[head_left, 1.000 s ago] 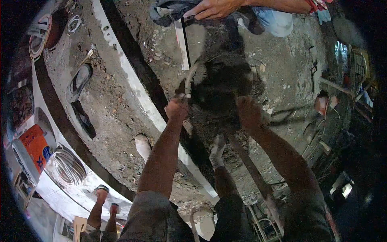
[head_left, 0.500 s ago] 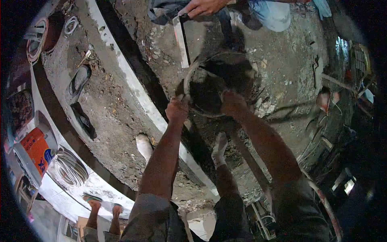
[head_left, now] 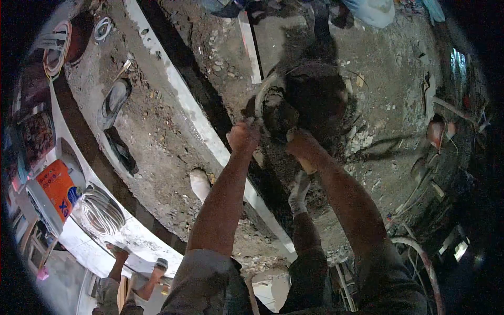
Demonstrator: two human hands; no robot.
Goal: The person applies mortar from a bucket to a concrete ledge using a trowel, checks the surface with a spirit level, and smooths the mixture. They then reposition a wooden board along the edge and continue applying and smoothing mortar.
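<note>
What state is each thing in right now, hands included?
Left hand: closed at the basin's rim
Right hand: closed on a tool
Basin: on the ground, contents too dark to tell
Tool: gripped by its handle
Large pale hose: coiled
Small pale coil: wound in loops
Sandals: unworn, on the dirt

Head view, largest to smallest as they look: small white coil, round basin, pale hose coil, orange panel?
1. Round basin
2. Pale hose coil and orange panel, too alike to rank
3. Small white coil
</note>
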